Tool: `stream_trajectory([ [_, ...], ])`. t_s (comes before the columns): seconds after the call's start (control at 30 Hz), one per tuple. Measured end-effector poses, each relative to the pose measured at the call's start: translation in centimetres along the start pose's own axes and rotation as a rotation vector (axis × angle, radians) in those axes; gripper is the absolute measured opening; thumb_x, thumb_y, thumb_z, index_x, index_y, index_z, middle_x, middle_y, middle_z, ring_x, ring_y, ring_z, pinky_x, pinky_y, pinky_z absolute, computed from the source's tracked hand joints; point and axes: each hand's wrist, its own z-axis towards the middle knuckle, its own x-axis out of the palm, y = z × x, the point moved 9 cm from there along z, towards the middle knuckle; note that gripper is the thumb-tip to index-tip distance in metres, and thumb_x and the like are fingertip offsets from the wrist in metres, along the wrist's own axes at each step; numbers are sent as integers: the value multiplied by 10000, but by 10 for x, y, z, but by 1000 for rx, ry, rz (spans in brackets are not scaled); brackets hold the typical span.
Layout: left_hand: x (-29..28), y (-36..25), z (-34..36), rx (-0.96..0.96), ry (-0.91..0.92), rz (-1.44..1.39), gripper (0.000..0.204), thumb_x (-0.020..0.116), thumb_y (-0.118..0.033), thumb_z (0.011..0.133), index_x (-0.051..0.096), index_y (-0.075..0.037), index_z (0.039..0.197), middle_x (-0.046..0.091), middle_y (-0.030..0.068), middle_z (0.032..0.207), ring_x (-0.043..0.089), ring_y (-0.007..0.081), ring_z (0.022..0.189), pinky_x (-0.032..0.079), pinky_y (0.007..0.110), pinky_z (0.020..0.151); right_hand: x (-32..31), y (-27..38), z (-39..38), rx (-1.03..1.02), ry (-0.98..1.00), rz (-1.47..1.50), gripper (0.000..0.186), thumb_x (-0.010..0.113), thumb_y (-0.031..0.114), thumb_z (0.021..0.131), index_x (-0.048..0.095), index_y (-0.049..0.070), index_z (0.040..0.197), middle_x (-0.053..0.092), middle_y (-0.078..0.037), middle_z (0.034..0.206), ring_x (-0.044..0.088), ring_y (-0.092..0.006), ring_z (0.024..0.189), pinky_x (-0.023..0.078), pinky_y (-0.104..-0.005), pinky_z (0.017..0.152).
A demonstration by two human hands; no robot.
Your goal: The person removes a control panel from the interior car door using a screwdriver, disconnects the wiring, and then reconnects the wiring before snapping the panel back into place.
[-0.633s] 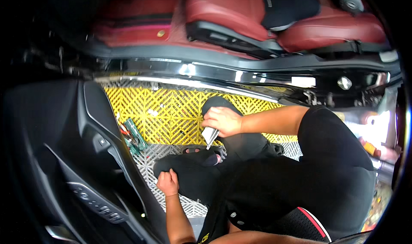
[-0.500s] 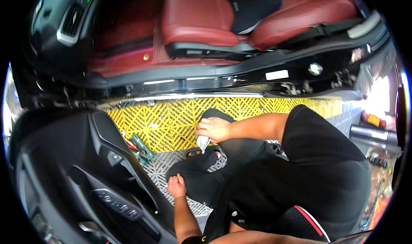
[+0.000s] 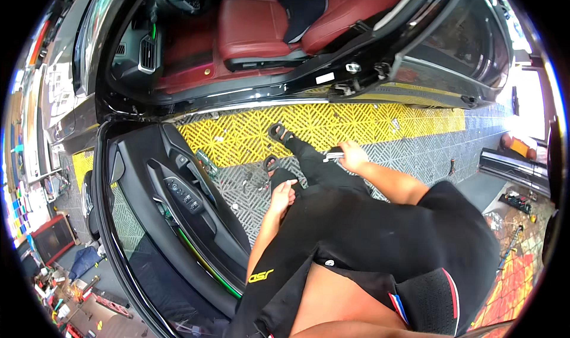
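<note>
My right hand [image 3: 352,156] is closed on a flat silver object [image 3: 333,156] beside my dark-trousered right leg [image 3: 320,171]. My left hand [image 3: 282,196] has its fingers curled beside my left leg; what it holds, if anything, is too small to make out. To the left stands an open black car door [image 3: 172,213] with a switch panel [image 3: 183,195] and handle recess. Both my feet, in dark sandals [image 3: 277,131], are on the tiled floor, below the car's sill.
The black car's doorway shows red seats [image 3: 249,29] above yellow tiles [image 3: 231,130] and grey tiles [image 3: 237,189]. A green tool [image 3: 206,163] lies beside the door. Tools and clutter [image 3: 71,278] fill the lower left; a dark tool tray [image 3: 515,202] and other gear sit at the right.
I have risen from a crouch, so the view is wider and my legs are straighter. My left hand has left my knee; my right hand still holds the silver object.
</note>
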Motion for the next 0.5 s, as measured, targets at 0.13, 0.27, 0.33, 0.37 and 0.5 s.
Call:
stream_trajectory([
  [0.13,-12,9,-10,-36,-41,-112,398,458,-105,1067,483,16,1445,583,21,824,480,93,630,404,223,547,-8,-111,-105,382,-242,183,464,700,183,830,587,58,1262,599,-223,1184,590,-427,1125,490,-476,998],
  [0.27,8,-23,-28,26,-23,-4,497,540,17,976,460,38,1466,655,89,958,576,143,776,479,259,665,36,-212,-230,893,-344,487,576,683,261,828,575,39,1348,637,-237,1259,632,-381,1170,508,-432,995],
  [0.33,6,-24,-31,54,-143,-7,473,568,3,962,509,35,1430,676,92,1014,601,151,819,497,261,711,38,-225,-270,1007,-413,738,579,706,276,822,585,42,1339,664,-231,1200,638,-378,1162,492,-424,1009],
  [0.37,15,-27,-32,66,-151,7,453,577,-21,964,534,28,1412,682,88,1034,607,153,829,504,263,734,37,-230,-288,1052,-453,863,581,717,283,819,590,43,1334,678,-228,1171,642,-377,1157,485,-420,1016],
  [0.5,82,-18,0,72,-32,33,233,582,-175,989,666,-49,1165,570,-15,811,512,115,734,421,273,673,21,-295,-339,984,-943,1724,285,690,150,875,608,108,1144,643,-31,934,619,-146,855,507,-332,738],
])
